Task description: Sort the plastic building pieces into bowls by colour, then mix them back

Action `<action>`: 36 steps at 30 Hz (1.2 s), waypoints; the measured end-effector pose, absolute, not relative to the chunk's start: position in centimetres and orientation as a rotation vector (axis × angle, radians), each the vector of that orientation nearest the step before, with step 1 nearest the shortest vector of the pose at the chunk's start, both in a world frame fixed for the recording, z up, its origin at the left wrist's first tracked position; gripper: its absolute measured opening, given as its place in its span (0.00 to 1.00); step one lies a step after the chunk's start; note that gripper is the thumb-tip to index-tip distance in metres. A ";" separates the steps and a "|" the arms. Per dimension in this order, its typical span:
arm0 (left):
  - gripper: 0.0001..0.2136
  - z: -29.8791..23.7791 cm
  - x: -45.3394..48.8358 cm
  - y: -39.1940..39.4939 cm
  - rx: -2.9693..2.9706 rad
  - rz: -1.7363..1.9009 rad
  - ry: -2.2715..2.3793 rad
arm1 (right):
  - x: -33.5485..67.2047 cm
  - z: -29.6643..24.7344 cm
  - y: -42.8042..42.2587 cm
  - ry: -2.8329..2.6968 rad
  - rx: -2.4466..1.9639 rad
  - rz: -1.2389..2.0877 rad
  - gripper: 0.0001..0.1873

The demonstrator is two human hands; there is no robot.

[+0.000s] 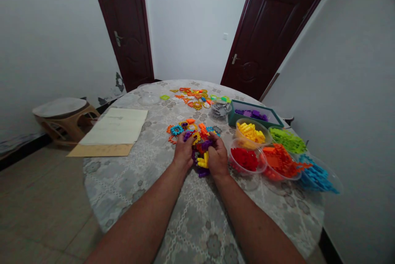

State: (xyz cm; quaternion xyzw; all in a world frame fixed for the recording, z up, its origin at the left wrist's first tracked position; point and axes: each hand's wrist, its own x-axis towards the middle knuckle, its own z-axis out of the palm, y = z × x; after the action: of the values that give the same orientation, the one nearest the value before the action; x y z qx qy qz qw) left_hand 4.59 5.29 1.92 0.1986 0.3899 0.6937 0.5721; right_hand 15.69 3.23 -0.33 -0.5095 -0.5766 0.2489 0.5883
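Note:
Both hands meet at a colourful assembly of interlocking plastic building pieces [203,160] over the middle of the table. My left hand [184,151] grips its left side, fingers curled around purple and yellow parts. On the opposite side, my right hand [218,156] is closed on purple and yellow pieces. Fingers hide part of the assembly, so how the pieces join is unclear. Just beyond the hands, a blue square piece [177,130] lies among orange and yellow ones, which may or may not be linked to the assembly.
Right of my hands stand tubs of red pieces [245,159], yellow pieces [251,132], orange pieces [277,161], green pieces [286,140] and blue pieces [316,175]. Behind them sits a green box [274,119]. Loose pieces [194,98] lie farther back. Paper sheets [112,128] overhang the left edge.

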 end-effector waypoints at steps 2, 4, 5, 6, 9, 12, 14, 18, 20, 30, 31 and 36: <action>0.25 1.8 4.1 5.6 0.438 1.639 0.905 | 15.8 -0.3 3.3 -1.207 -1.138 0.741 0.29; 0.23 1.7 3.6 6.0 0.406 1.649 0.887 | 15.8 -0.2 3.2 -1.072 -1.087 0.901 0.27; 0.23 1.6 3.3 6.2 0.389 1.653 0.877 | 15.8 -0.1 3.2 -1.035 -1.070 0.947 0.27; 0.23 1.5 3.1 6.4 0.374 1.656 0.868 | 15.8 0.0 3.2 -1.010 -1.057 0.974 0.27; 0.22 1.4 2.8 6.8 0.348 1.663 0.873 | 15.8 0.2 3.0 -0.985 -1.049 0.973 0.26; 0.21 1.6 2.7 7.0 0.342 1.668 0.892 | 15.9 0.4 2.9 -0.968 -1.049 0.968 0.27; 0.20 1.7 2.6 7.0 0.331 1.672 0.893 | 16.0 0.7 2.7 -0.961 -1.062 0.960 0.27; 0.19 1.7 2.5 7.0 0.319 1.666 0.863 | 16.1 1.2 2.3 -0.979 -1.106 0.930 0.27; 0.19 1.6 2.3 7.0 0.323 1.670 0.853 | 16.2 1.2 2.1 -1.035 -1.134 0.871 0.26; 0.19 1.5 1.9 7.4 0.334 1.665 0.810 | 16.1 3.3 0.3 -1.284 -1.152 0.585 0.20; 0.19 1.5 1.9 7.4 0.337 1.658 0.806 | 16.2 4.0 -0.1 -1.265 -1.145 0.627 0.21; 0.20 1.1 1.7 7.4 0.365 1.599 0.775 | 18.4 8.6 -2.2 -1.217 -1.084 0.752 0.22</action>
State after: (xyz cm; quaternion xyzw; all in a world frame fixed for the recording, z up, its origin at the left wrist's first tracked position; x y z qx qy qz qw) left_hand 1.70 7.43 1.09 0.1586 0.3366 0.6944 0.6159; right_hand 18.38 -2.17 8.64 -0.4719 -0.5301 0.3276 0.6237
